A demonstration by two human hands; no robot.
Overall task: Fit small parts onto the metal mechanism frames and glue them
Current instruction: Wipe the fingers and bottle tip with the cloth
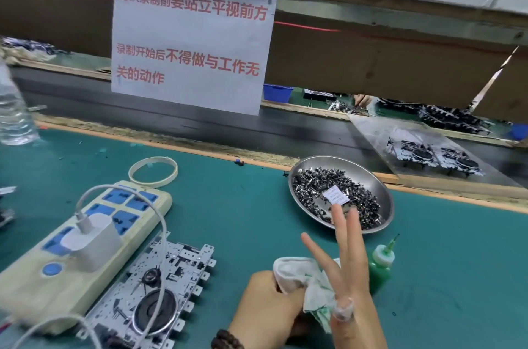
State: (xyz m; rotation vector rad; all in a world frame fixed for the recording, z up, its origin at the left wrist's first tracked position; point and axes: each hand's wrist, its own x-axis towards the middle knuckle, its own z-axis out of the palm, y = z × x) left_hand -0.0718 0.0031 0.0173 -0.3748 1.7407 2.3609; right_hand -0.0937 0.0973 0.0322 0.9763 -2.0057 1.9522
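A metal mechanism frame (160,288) with a round black part lies flat on the green mat at the lower left, and nothing touches it. My left hand (265,308) grips a white cloth (303,277) stained green. My right hand (350,271) is against that cloth with three fingers held straight and spread, and a tape-wrapped fingertip sits at the cloth's edge. A green glue bottle (380,265) stands upright just right of my right hand. Behind my fingers, a steel dish (378,181) holds a heap of small dark parts (323,185) and a paper label.
A cream power strip (71,260) with a white charger and cable lies left of the frame, the cable crossing over it. A tape ring (153,171) and water bottle (13,117) sit further back. A dark conveyor belt (200,120) and a clear sheet (371,131) carrying two frames lie beyond.
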